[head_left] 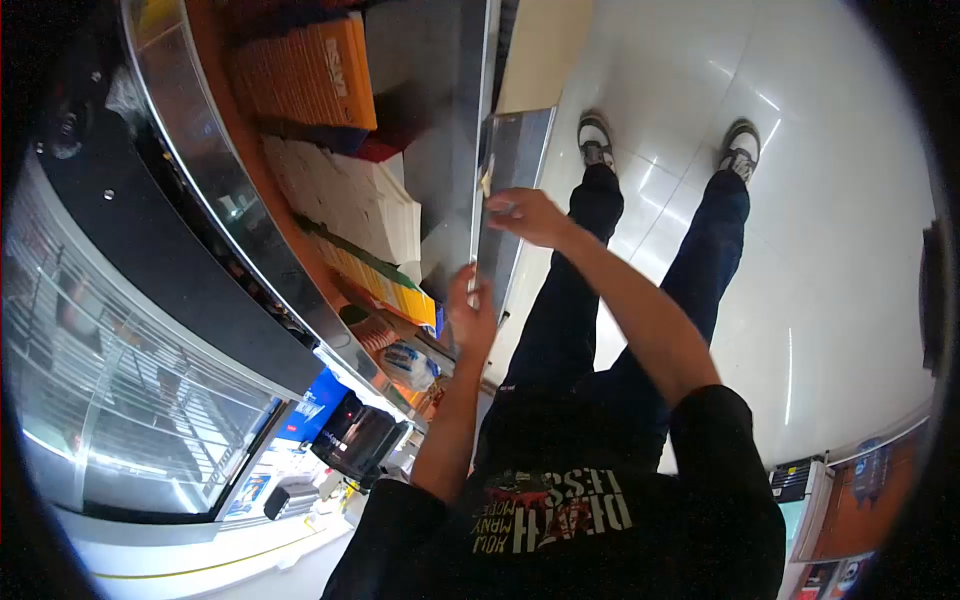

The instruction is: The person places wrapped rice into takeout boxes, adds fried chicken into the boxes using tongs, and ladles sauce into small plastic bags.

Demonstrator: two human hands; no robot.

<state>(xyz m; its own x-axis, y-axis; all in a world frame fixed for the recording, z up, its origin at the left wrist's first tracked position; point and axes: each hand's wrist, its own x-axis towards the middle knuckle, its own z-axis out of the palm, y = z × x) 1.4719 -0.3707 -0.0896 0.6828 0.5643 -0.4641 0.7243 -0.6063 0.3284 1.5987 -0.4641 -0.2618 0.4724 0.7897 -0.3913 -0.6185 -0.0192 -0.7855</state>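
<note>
My left hand (470, 315) is at the metal edge strip (486, 90) of a grey shelf (445, 150), its fingers closed round a small whitish thing too small to name. Further up along the same edge, my right hand (530, 217) is held in a pinch over a grey metal panel (515, 150). A small pale yellowish piece (487, 180) shows just beyond its fingertips; whether the fingers hold it or anything else is too blurred to tell.
Orange boxes (310, 75), white boxes (350, 200) and a yellow box (390, 290) stand on the shelf at the left. A glass display case (130, 370) is farther left. My shoes (740, 150) are on the shiny tiled floor (810, 230).
</note>
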